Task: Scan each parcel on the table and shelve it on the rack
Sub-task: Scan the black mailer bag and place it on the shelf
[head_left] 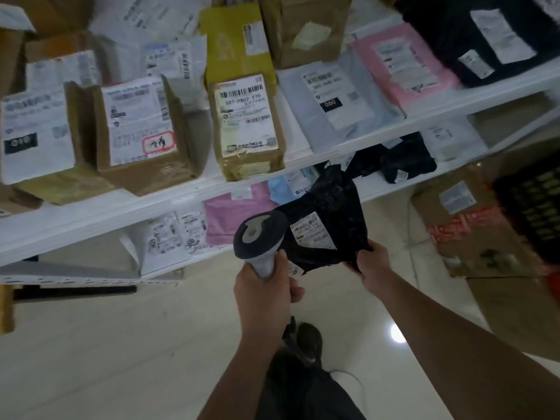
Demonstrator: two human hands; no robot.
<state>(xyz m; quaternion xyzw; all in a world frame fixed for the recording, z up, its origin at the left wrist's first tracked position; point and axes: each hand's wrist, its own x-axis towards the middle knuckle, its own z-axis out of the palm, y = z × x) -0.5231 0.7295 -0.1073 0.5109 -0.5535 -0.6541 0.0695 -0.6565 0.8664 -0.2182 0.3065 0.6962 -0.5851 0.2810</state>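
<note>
My right hand [371,265] grips the lower corner of a black plastic parcel [327,204] with a white label [312,231] facing up. My left hand [263,292] holds a handheld scanner [257,237] by its grey handle, its dark head right beside the label. Both are held in front of the white rack [169,204], level with its lower shelves.
The rack's shelves carry brown boxes [142,131], a yellow-taped box [245,125], grey [342,101], pink [403,65] and black mailers. Cardboard boxes [472,225] and a dark crate [533,213] stand on the floor at right. Pale tiled floor and my shoe [309,341] lie below.
</note>
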